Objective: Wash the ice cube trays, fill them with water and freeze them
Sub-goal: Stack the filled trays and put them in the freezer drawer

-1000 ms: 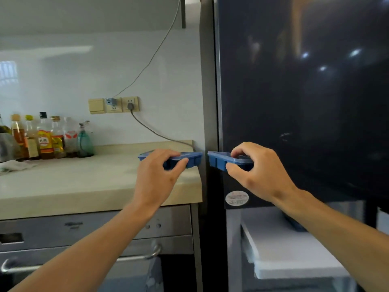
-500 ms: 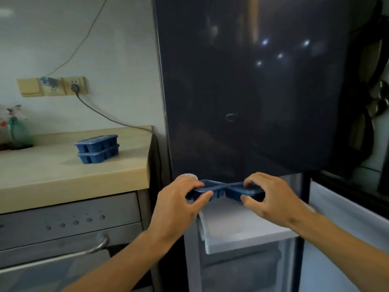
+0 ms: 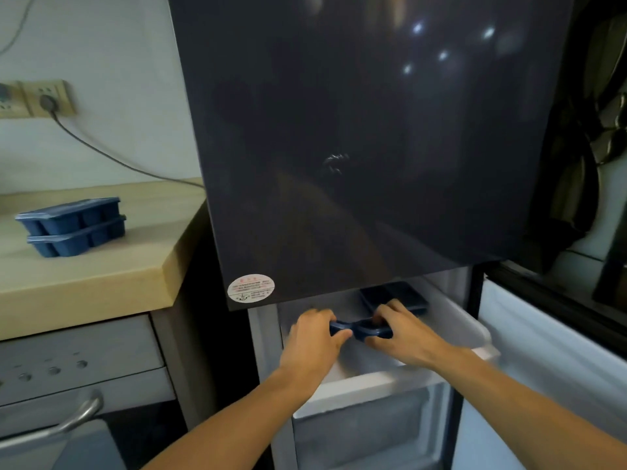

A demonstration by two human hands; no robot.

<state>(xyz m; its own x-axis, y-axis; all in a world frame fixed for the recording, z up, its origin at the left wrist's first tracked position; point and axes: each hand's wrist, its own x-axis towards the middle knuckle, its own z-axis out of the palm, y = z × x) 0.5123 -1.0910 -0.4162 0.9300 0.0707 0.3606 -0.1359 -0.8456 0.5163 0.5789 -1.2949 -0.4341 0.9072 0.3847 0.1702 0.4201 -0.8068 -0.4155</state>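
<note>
My left hand (image 3: pixel 314 337) grips one blue ice cube tray (image 3: pixel 337 328) and my right hand (image 3: pixel 402 330) grips a second blue tray (image 3: pixel 371 330). The two trays touch end to end inside the pulled-out white freezer drawer (image 3: pixel 475 329). Another dark tray (image 3: pixel 393 295) lies at the back of the drawer, just behind my right hand. Two more blue trays (image 3: pixel 73 227) sit stacked on the beige counter (image 3: pixel 101 276) to the left.
The dark upper fridge door (image 3: pixel 356 147) hangs right above the drawer. The open freezer door (image 3: pixel 549 361) stands at the right. A second freezer drawer (image 3: pixel 369 432) lies below. An oven with a metal handle (image 3: pixel 81 415) sits under the counter.
Both hands have carried their trays from beside the fridge down into the open freezer drawer. The view has swung right and down.
</note>
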